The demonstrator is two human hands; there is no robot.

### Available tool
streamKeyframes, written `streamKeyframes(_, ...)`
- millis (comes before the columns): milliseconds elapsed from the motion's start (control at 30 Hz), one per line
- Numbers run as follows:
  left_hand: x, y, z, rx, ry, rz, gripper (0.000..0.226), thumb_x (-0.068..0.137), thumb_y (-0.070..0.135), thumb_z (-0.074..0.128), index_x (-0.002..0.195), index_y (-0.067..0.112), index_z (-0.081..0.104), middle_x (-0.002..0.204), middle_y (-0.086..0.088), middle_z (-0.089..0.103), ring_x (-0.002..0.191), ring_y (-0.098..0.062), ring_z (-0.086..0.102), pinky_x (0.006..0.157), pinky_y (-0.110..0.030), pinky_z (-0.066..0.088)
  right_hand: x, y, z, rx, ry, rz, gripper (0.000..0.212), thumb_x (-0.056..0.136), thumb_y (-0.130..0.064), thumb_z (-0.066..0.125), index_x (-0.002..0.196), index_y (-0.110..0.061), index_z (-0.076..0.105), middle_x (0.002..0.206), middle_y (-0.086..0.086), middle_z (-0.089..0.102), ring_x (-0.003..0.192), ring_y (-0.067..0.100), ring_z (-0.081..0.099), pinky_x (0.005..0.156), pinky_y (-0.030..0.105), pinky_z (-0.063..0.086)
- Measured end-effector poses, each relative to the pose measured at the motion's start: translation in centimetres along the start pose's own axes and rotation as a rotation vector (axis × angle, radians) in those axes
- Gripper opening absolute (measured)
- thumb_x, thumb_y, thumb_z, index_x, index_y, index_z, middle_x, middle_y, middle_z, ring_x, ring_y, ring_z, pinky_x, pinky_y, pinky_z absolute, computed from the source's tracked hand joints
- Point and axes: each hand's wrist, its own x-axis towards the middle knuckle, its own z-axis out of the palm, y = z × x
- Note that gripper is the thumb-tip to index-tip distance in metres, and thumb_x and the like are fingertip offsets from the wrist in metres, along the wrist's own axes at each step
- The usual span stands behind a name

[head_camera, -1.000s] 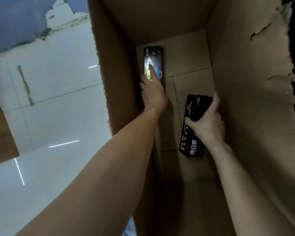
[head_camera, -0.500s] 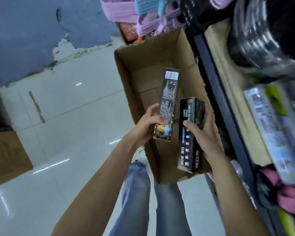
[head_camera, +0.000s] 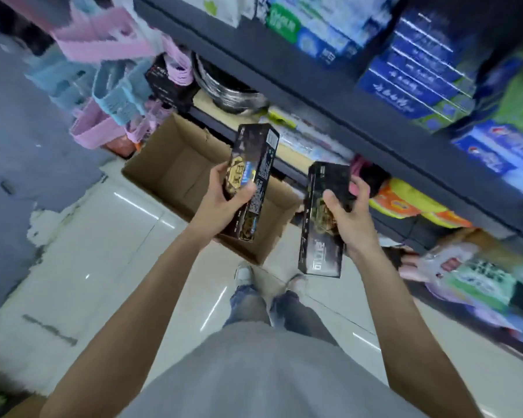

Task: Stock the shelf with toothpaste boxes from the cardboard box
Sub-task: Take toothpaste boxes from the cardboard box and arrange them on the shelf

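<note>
Black toothpaste boxes (head_camera: pixel 252 179) (head_camera: pixel 322 220) in both hands' curled fingers (head_camera: pixel 248 188).

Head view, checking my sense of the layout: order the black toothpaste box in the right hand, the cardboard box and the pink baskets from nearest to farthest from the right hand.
1. Black toothpaste box: gripped in the right hand itself.
2. Cardboard box: on the floor, below and to the left.
3. Pink baskets: farthest, beyond the cardboard box at the far left.
</note>
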Motion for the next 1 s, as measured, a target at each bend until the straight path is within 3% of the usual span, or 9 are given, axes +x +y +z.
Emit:
streamKeyframes(100, -1.2, 1.6, 2.0, 0.098, -0.1, 0.042, 0.06, 0.084, 0.033, 0.067, 0.132, 0.028, 0.03, 0.118, 0.006, 0.057, 0.1, -0.002, 0.061, 0.081, -0.019, 0.05, -3.6, 0.5, -4.2, 0.021, 0.204, -0.118, 0.073, 0.078, -0.025, 0.076, 0.134, -0.037, 0.03, 0.132, -0.02, 0.045, 0.12, 0.006, 0.049, 0.105, 0.032, 0.041)
streamKeyframes(133, -1.6, 2.2, 2.8, 0.125, -0.132, 0.046, 0.065, 0.081, 0.038, 0.068, 0.133, 0.027, 0.031, 0.12, 0.004, 0.057, 0.105, -0.007, 0.06, 0.086, -0.023, 0.05, -4.7, 0.9, -5.6, 0.0, 0.245, -0.159, 0.075, 0.078, -0.022, 0.077, 0.135, -0.035, 0.03, 0.13, -0.031, 0.043, 0.117, -0.005, 0.049, 0.102, 0.021, 0.039)
streamKeyframes(233, -2.8, 3.2, 5.8, 0.177, -0.209, 0.055, 0.074, 0.075, 0.044, 0.068, 0.136, 0.025, 0.031, 0.119, 0.005, 0.058, 0.11, -0.012, 0.058, 0.099, -0.035, 0.046, -7.3, 2.1, -9.1, -0.07, 0.337, -0.213, 0.067, 0.08, -0.014, 0.074, 0.135, -0.021, 0.036, 0.103, -0.052, 0.047, 0.093, -0.025, 0.049, 0.085, 0.006, 0.038)
streamKeyframes(367, -3.9, 3.5, 10.7, 0.237, -0.306, 0.065, 0.069, 0.079, 0.034, 0.069, 0.134, 0.027, 0.027, 0.115, 0.01, 0.056, 0.106, -0.005, 0.057, 0.097, -0.029, 0.045, -9.9, 3.4, -14.2, 0.005, 0.519, -0.185, 0.055, 0.073, -0.021, 0.079, 0.11, -0.03, 0.038, 0.1, -0.018, 0.054, 0.094, 0.004, 0.057, 0.094, 0.038, 0.047)
streamKeyframes(467, -4.8, 3.6, 14.4, 0.293, -0.375, 0.126, 0.056, 0.09, 0.025, 0.061, 0.134, 0.029, 0.028, 0.117, 0.009, 0.053, 0.099, 0.005, 0.055, 0.084, -0.016, 0.046, -11.4, 4.8, -18.0, 0.109, 0.617, -0.158, 0.052, 0.066, -0.037, 0.08, 0.09, -0.05, 0.036, 0.096, -0.015, 0.048, 0.097, 0.016, 0.055, 0.09, 0.051, 0.048)
streamKeyframes(633, -6.9, 3.4, 20.2, 0.34, -0.404, 0.185, 0.047, 0.092, 0.017, 0.059, 0.128, 0.04, 0.039, 0.12, -0.003, 0.058, 0.108, -0.018, 0.059, 0.094, -0.034, 0.048, -13.4, 8.1, -23.1, 0.129, 0.657, -0.146, 0.045, 0.066, -0.039, 0.079, 0.09, -0.037, 0.04, 0.089, -0.004, 0.056, 0.083, 0.023, 0.056, 0.079, 0.039, 0.046)
streamKeyframes(767, -9.6, 2.3, 25.6, 0.413, -0.378, 0.255, 0.047, 0.09, 0.016, 0.061, 0.118, 0.05, 0.043, 0.127, 0.001, 0.054, 0.118, -0.018, 0.052, 0.106, -0.039, 0.04, -14.4, 11.3, -28.8, 0.058, 0.554, -0.142, 0.053, 0.078, -0.029, 0.072, 0.124, -0.038, 0.046, 0.108, -0.012, 0.061, 0.084, 0.01, 0.061, 0.084, 0.047, 0.052)
streamKeyframes(833, -11.1, 1.3, 28.5, 0.381, -0.325, 0.229, 0.046, 0.089, 0.022, 0.063, 0.121, 0.048, 0.042, 0.127, 0.005, 0.054, 0.12, -0.018, 0.052, 0.106, -0.043, 0.04, -15.0, 12.7, -32.3, 0.177, 0.514, -0.137, 0.053, 0.085, -0.017, 0.067, 0.131, -0.034, 0.047, 0.12, -0.002, 0.058, 0.095, 0.018, 0.063, 0.08, 0.047, 0.057)
streamKeyframes(1000, -13.2, 0.5, 35.2, 0.291, -0.133, 0.135, 0.047, 0.085, 0.027, 0.068, 0.126, 0.037, 0.049, 0.121, 0.0, 0.061, 0.113, -0.026, 0.058, 0.1, -0.05, 0.045, -16.6, 15.0, -41.1, 0.521, 0.403, -0.034, 0.037, 0.088, -0.002, 0.06, 0.119, -0.023, 0.057, 0.103, 0.008, 0.062, 0.084, 0.024, 0.067, 0.066, 0.03, 0.06)
